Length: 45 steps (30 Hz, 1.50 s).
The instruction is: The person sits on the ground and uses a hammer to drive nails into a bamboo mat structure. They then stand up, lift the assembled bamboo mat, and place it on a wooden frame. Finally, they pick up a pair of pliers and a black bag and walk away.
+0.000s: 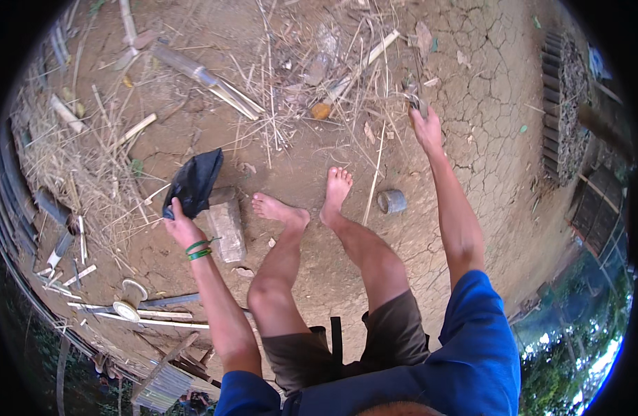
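Item one: our left hand (178, 225), left of centre in the frame, closed on the lower edge of a black bag (194, 182) that rises up and to the right from the fingers. Green bands (198, 249) circle that wrist.

Item two: our right hand (425, 127), upper right of centre, arm stretched out, fingers closed round a small dark tool (417, 101); we cannot tell its kind.

Item three: a grey block (226, 227) on the cracked earth, just right of the left wrist, beside our bare left foot (280, 209).

Item four: a small metal can (391, 201) lying on its side, right of our right foot (336, 188).

Item five: a pale spool (131, 300) among sticks, lower left.

Item six: split bamboo (208, 80) and dry straw, upper left and upper centre.

Item seven: a stack of dark slats (560, 104), upper right edge.
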Available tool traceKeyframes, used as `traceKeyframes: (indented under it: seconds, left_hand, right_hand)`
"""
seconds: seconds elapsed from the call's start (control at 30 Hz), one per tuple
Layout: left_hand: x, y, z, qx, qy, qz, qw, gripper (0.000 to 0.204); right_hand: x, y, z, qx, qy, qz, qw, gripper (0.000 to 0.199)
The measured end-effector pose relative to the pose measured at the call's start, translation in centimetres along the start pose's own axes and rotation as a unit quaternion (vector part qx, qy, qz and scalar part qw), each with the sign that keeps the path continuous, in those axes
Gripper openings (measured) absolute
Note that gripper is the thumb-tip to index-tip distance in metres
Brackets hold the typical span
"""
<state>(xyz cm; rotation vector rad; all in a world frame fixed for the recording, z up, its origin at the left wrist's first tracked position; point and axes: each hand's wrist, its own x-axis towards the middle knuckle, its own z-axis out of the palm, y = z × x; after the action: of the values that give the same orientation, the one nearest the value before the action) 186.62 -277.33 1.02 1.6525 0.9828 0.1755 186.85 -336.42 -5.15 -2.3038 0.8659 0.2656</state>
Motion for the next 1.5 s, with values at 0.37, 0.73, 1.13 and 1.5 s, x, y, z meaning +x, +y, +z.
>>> traceKeyframes:
  seconds: [0.37, 0.73, 1.13, 1.5]
  left_hand:
    - [-12.9, 17.8, 0.2, -0.038, -0.239, -0.147, 0.959, 0.02]
    - [-16.9, 27.6, 0.1, -0.122, -0.347, -0.288, 0.884, 0.043]
    - [-7.0, 15.6, -7.9, -0.138, -0.23, -0.23, 0.935, 0.034]
    - [-1.3, 11.5, -24.1, 0.013, -0.083, -0.243, 0.966, 0.044]
  right_hand:
    - [-22.3, -21.7, -8.0, 0.105, 0.034, -0.157, 0.981, 0.034]
    - [-35.8, -39.6, -6.6, 0.241, -0.167, -0.118, 0.949, 0.036]
    - [-21.2, -19.6, -2.4, 0.075, 0.092, 0.183, 0.976, 0.059]
    - [-14.6, -17.9, 14.2, 0.152, 0.075, 0.272, 0.947, 0.045]
